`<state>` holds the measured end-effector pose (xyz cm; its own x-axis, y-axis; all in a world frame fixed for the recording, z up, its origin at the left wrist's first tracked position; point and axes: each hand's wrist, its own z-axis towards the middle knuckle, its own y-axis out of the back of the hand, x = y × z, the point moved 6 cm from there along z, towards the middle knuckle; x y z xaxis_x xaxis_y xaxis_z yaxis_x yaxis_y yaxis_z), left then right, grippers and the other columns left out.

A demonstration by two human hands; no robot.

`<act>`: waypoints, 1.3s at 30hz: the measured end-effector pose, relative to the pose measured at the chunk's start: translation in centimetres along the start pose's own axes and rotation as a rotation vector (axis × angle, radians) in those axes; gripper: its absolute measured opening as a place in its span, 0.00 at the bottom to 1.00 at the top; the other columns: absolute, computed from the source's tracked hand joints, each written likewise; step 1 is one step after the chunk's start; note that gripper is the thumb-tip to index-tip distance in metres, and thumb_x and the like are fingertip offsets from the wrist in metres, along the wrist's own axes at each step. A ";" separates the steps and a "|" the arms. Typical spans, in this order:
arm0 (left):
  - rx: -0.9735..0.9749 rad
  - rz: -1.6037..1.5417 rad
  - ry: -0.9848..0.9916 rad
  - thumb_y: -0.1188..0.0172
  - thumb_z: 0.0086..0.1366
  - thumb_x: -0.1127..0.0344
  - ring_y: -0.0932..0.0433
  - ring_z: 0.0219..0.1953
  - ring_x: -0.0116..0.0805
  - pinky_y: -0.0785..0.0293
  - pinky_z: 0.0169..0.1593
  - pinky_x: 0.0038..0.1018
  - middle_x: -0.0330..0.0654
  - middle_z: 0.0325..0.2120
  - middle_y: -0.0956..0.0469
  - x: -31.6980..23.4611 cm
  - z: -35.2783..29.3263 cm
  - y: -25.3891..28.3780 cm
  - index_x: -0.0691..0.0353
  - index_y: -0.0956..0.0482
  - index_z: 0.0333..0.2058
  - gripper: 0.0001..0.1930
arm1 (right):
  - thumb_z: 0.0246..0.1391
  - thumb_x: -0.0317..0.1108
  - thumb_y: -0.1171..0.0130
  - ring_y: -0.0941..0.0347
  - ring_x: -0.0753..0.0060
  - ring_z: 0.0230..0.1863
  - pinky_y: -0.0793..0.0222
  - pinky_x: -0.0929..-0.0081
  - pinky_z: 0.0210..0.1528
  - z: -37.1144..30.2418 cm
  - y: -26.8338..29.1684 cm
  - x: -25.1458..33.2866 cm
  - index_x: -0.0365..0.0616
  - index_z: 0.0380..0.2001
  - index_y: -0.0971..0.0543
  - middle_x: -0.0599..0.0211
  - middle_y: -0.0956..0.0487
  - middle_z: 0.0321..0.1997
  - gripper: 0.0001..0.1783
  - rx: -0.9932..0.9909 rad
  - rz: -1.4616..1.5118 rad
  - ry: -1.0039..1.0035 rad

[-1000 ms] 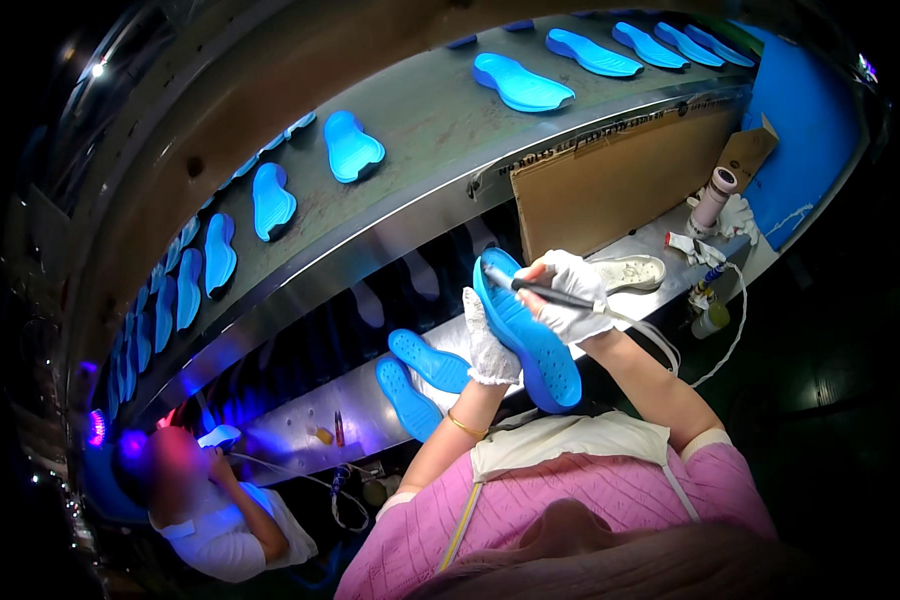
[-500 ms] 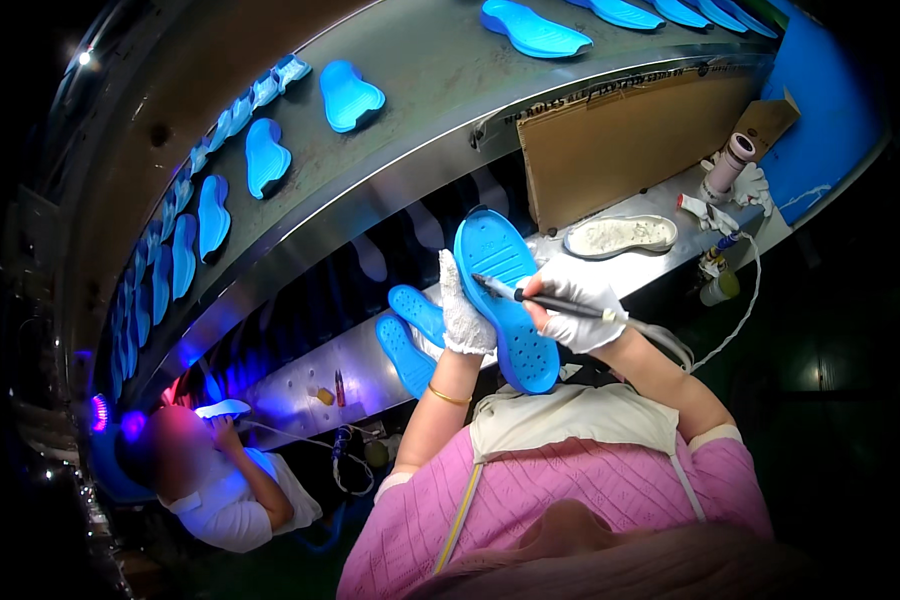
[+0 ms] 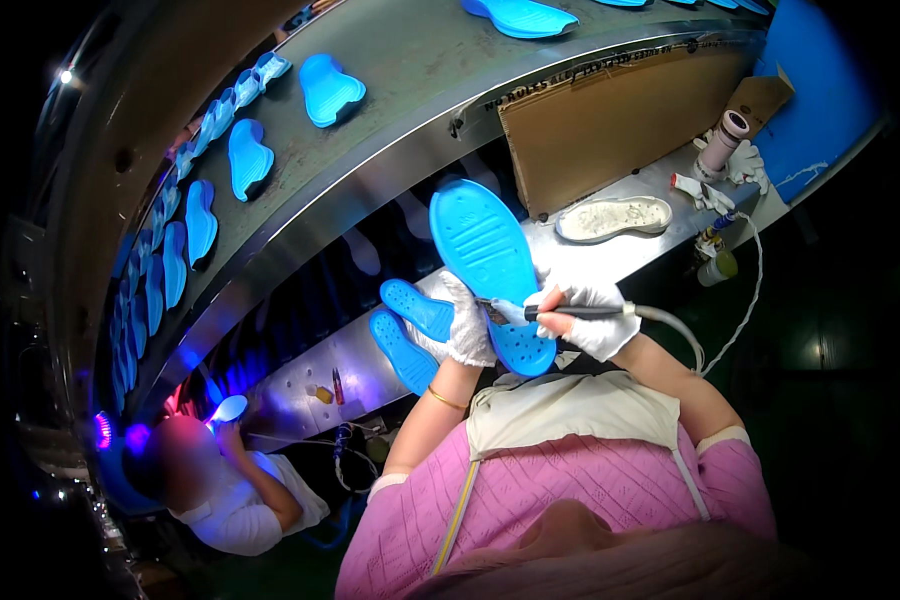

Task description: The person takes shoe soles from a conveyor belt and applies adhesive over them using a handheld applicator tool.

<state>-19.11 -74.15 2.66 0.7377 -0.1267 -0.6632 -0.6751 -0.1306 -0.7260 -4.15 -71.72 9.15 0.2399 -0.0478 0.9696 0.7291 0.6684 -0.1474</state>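
A blue shoe sole (image 3: 482,235) with ridges and small holes is tilted up in front of my chest. My left hand (image 3: 466,328), in a white glove, grips it at its left edge near the narrow middle. My right hand (image 3: 602,320), also gloved with some fingertips bare, is closed round a black-handled brush (image 3: 535,313) that has a grey hose at its back end. The pale brush tip lies across the sole's narrow part, close to my left hand. Two smaller blue soles (image 3: 402,348) lie left of that hand.
Blue soles (image 3: 332,90) sit along the curved conveyor belt (image 3: 390,70) beyond the bench (image 3: 290,392). A white sole-shaped piece (image 3: 613,218), cardboard sheet (image 3: 620,130) and pink bottle (image 3: 722,147) are at right. Another person (image 3: 240,500) works at lower left, holding a pale sole.
The brush tip has moved down the sole's left side toward its narrow part. The sole has shifted up and left and turned slightly. The other person's pale sole has tilted more upright.
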 end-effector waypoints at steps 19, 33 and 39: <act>0.418 -0.271 -0.422 0.49 0.42 0.17 0.23 0.46 0.52 0.35 0.61 0.53 0.53 0.51 0.27 -7.5 2.2 -3.9 0.61 0.38 0.60 0.58 | 0.52 0.22 0.38 0.23 0.78 0.32 0.26 0.79 0.37 1.4 -0.8 -1.2 0.41 0.35 0.23 0.62 0.19 0.38 0.07 0.087 0.230 -0.278; 0.427 0.346 -0.156 0.44 0.42 0.20 0.24 0.52 0.45 0.23 0.53 0.39 0.55 0.54 0.29 -7.2 2.8 -3.3 0.67 0.38 0.62 0.60 | 0.39 0.16 0.34 0.22 0.70 0.40 0.25 0.74 0.46 2.4 0.7 0.1 0.40 0.27 0.18 0.59 0.18 0.37 0.10 0.322 -0.080 -0.396; 0.249 0.427 0.014 0.47 0.64 0.38 0.20 0.42 0.39 0.20 0.46 0.34 0.50 0.44 0.22 -7.9 3.2 -4.6 0.66 0.31 0.57 0.36 | 0.45 0.20 0.39 0.24 0.69 0.38 0.28 0.75 0.45 2.5 -0.9 2.9 0.42 0.28 0.22 0.64 0.21 0.35 0.06 0.228 -0.549 0.190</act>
<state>-21.80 -69.41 10.69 0.3944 -0.1308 -0.9096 -0.8939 0.1748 -0.4127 -5.70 -70.55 12.55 -0.0063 -0.5463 0.8376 0.6284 0.6494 0.4282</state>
